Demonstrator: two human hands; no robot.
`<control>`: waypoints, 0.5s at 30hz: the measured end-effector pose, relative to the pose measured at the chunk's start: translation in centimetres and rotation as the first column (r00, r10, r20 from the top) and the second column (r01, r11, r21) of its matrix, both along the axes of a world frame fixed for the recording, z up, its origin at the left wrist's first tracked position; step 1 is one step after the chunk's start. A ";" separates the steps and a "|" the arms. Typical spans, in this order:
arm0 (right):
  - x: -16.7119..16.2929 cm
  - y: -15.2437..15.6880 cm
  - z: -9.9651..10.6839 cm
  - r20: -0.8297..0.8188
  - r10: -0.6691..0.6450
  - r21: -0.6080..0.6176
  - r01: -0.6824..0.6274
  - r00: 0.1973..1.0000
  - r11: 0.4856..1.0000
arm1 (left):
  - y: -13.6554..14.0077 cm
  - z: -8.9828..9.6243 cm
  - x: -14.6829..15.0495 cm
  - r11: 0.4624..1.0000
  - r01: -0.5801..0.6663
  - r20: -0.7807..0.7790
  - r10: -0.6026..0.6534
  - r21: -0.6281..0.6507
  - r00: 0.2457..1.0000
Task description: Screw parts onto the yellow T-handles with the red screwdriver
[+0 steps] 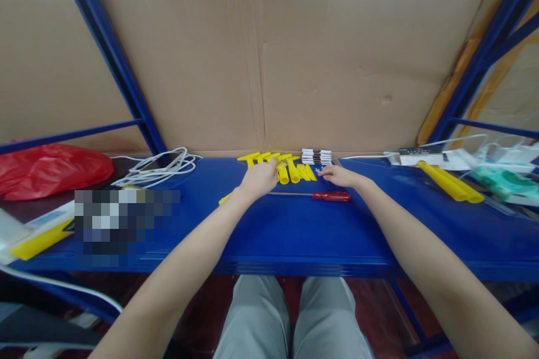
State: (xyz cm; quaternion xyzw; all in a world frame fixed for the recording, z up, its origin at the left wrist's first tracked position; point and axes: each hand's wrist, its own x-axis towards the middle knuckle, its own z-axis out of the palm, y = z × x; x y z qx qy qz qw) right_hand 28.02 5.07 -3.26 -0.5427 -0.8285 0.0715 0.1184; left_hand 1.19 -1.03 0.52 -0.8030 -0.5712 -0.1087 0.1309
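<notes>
My left hand lies over a row of yellow plastic T-shaped pieces, its fingers closed around part of one of them. My right hand reaches in from the other side with its fingers somewhat apart, the fingertips beside a few tiny silvery parts. Between the hands are yellow tubular pieces and several small flat yellow pieces. Behind them stands a stack of white-and-black strips. A screwdriver with a red handle lies crosswise in front, its shaft pointing left.
The blue shelf is backed by cardboard between blue posts. To the left are a coiled white cable, a red plastic bag and a blurred-out object. Two yellow tubes and a green-white packet lie right.
</notes>
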 end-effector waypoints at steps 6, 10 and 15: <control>-0.1 0.2 -0.3 0.038 0.002 0.029 -0.003 0.999 1.000 | -0.7 -0.3 0.9 0.998 0.053 -0.014 -0.054 -0.027 0.998; -0.4 -0.3 0.1 0.090 -0.015 0.046 0.011 0.996 0.999 | -0.6 -0.6 0.9 0.997 0.047 -0.020 -0.048 -0.055 0.999; -1.3 -1.5 1.3 0.154 -0.028 0.100 0.012 0.988 0.995 | -0.5 -0.8 0.9 0.997 0.036 -0.021 -0.038 -0.062 0.999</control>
